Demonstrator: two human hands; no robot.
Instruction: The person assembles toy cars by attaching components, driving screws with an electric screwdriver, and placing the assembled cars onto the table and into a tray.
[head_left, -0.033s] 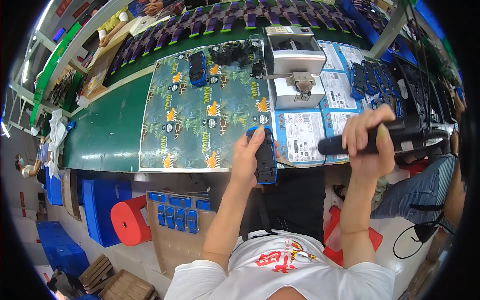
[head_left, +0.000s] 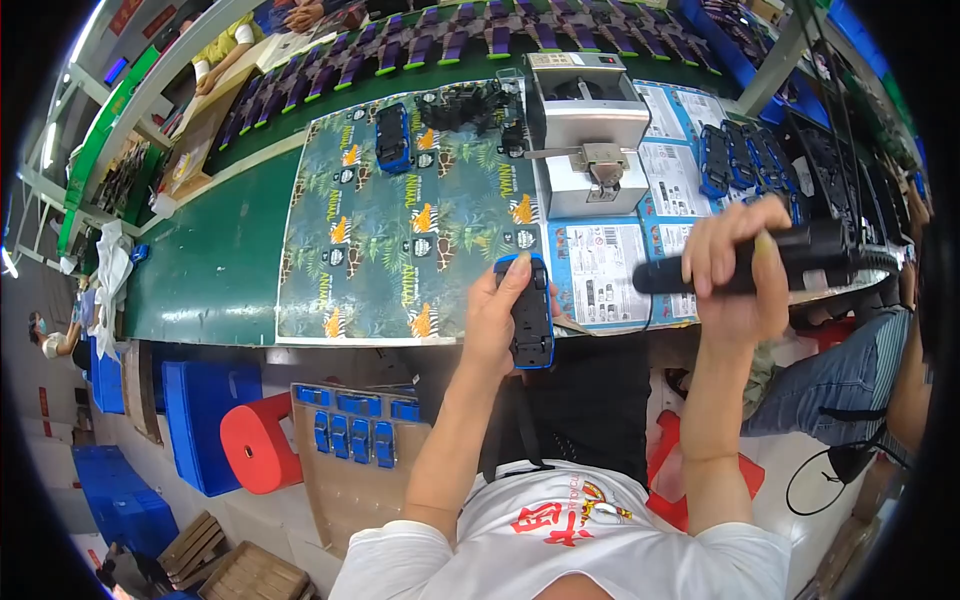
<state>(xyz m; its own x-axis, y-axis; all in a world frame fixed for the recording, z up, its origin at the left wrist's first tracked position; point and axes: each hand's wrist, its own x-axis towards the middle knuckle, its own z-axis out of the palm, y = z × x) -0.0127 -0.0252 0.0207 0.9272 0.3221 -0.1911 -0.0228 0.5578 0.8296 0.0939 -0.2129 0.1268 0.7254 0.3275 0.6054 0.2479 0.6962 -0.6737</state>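
Note:
My left hand (head_left: 492,318) is closed around a blue toy car (head_left: 533,318), its black underside turned up, at the table's front edge. The thumb lies along the car's far end. In my right hand (head_left: 742,265), the fingers wrap around a black electric screwdriver (head_left: 822,245) held nearly level, its narrower end pointing left. A cord runs from its right end. The driver is apart from the car, over the printed sheets to its right. Another blue toy car (head_left: 393,138) lies underside up on the animal-print sheet (head_left: 375,250).
A metal dispenser-like machine (head_left: 590,130) stands mid-table. More blue car bodies (head_left: 745,160) sit at the right, near hanging cables. Small black parts (head_left: 470,108) lie behind. A conveyor (head_left: 400,55) carries purple pieces. Below left are a cardboard tray (head_left: 350,485) and a red stool (head_left: 258,447).
My right hand and the screwdriver have risen slightly in the picture. My left hand and the toy car are almost unmoved.

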